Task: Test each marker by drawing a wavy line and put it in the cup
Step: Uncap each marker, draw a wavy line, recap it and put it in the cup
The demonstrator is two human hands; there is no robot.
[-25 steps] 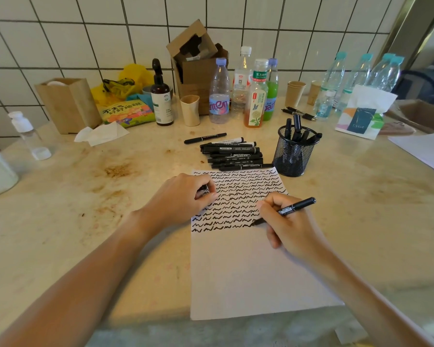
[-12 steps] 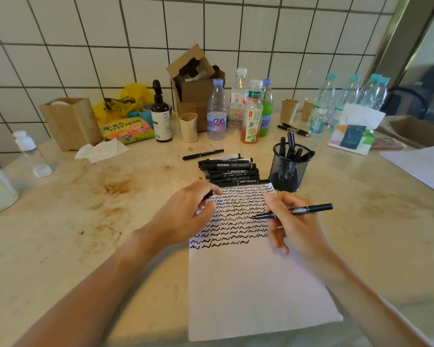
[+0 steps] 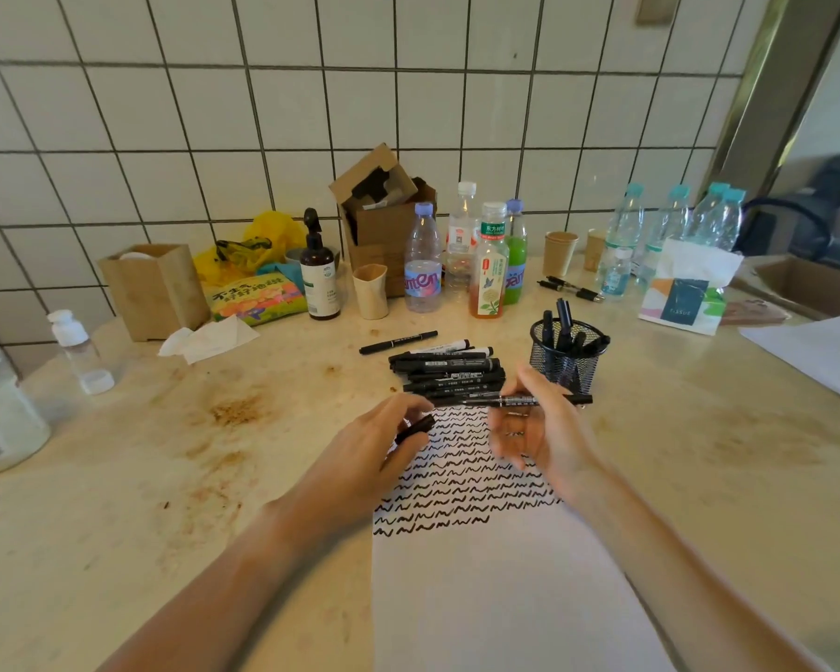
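While our right hand (image 3: 541,429) pinches an uncapped black marker (image 3: 524,400) level above the paper (image 3: 495,589) covered in wavy lines, our left hand (image 3: 384,448) grips its cap (image 3: 415,428) close beside the tip, with the mesh cup (image 3: 566,363) of markers just beyond the right hand.

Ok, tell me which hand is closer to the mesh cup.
Right. The right hand, holding a marker, sits just in front of the mesh cup; the left hand, holding a cap, is further off to its left.
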